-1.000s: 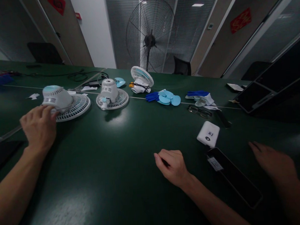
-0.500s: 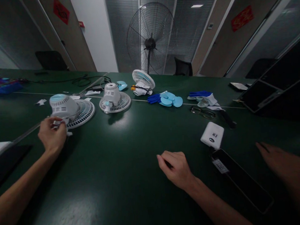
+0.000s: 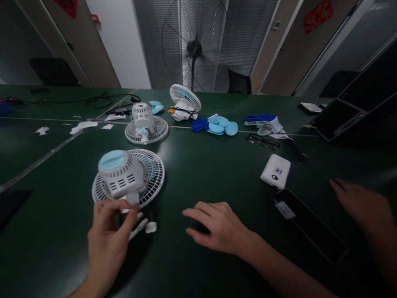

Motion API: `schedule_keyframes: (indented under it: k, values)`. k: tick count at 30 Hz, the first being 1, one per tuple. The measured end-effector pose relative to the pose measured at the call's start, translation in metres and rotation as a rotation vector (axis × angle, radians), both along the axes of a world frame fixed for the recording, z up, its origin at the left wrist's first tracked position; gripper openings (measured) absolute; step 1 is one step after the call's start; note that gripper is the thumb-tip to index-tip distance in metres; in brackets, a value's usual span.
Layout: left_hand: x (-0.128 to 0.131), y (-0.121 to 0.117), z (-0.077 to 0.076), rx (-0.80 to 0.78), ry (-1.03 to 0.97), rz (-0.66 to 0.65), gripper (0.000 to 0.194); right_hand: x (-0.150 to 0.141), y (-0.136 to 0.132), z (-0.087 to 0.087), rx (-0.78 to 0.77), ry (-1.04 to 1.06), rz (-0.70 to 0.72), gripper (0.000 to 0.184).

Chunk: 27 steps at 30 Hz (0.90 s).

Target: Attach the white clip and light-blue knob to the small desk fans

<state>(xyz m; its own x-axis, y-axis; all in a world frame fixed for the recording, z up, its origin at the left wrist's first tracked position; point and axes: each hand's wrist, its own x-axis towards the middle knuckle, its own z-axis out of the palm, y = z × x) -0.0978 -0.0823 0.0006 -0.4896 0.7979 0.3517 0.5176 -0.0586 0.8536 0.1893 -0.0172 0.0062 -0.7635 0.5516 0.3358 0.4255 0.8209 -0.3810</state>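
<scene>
A small white fan [image 3: 124,180] with a light blue cap on its motor housing lies grille-down in front of me on the left. My left hand [image 3: 108,230] pinches the white neck on its near side between thumb and fingertips. White pieces, one a clip-like end [image 3: 151,227], show beside that hand, partly hidden by it. My right hand [image 3: 217,226] hovers low over the table or rests on it; I cannot tell which. Its fingers are apart and hold nothing. The fan's grille is nearest to it on the left.
Farther back on the green table [image 3: 192,166] are a second fan [image 3: 143,120], a third fan [image 3: 184,101], blue fan blades [image 3: 222,125], gloves [image 3: 266,124] and glasses [image 3: 264,142]. A white power bank [image 3: 275,171] and a phone [image 3: 310,225] lie right. Another person's hand [image 3: 363,204] is beyond them.
My left hand has brought the fan nearer and to the right, away from the second fan. My right hand has shifted left and its fingers have opened.
</scene>
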Motion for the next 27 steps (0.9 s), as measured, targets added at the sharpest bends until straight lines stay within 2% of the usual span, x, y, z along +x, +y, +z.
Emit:
schedule_keyframes:
  k: [3,5,7,11,15,21,23,25,27]
  values:
    - [0.04,0.007,0.006,0.054,0.03,-0.14,0.013,-0.007,-0.012,0.004,0.04,-0.11,0.085,0.056]
    - [0.06,0.018,0.007,0.087,0.015,-0.202,0.01,-0.009,-0.014,0.005,0.068,-0.155,0.066,0.06]
    - [0.074,0.031,0.006,0.092,-0.008,-0.264,0.009,-0.007,-0.012,0.005,0.091,-0.21,0.014,0.049]
    - [0.095,0.056,0.004,0.117,-0.065,-0.396,0.011,0.004,-0.002,0.005,0.115,-0.272,-0.057,0.013]
    - [0.109,0.068,0.005,0.131,-0.089,-0.526,0.012,0.018,0.006,0.009,0.093,-0.191,-0.117,0.012]
    - [0.106,0.059,0.008,0.057,-0.065,-0.694,0.015,0.024,0.009,0.022,-0.01,-0.252,-0.164,0.02]
    - [0.096,0.052,0.005,0.014,0.002,-0.675,0.03,0.026,0.008,0.025,-0.021,-0.258,-0.186,0.021]
    - [0.082,0.043,0.0,-0.026,0.079,-0.602,0.051,0.028,0.008,0.027,-0.031,-0.266,-0.22,0.024]
    - [0.068,0.035,-0.004,-0.094,0.187,-0.631,0.057,0.027,0.007,0.026,-0.033,-0.285,-0.237,0.028]
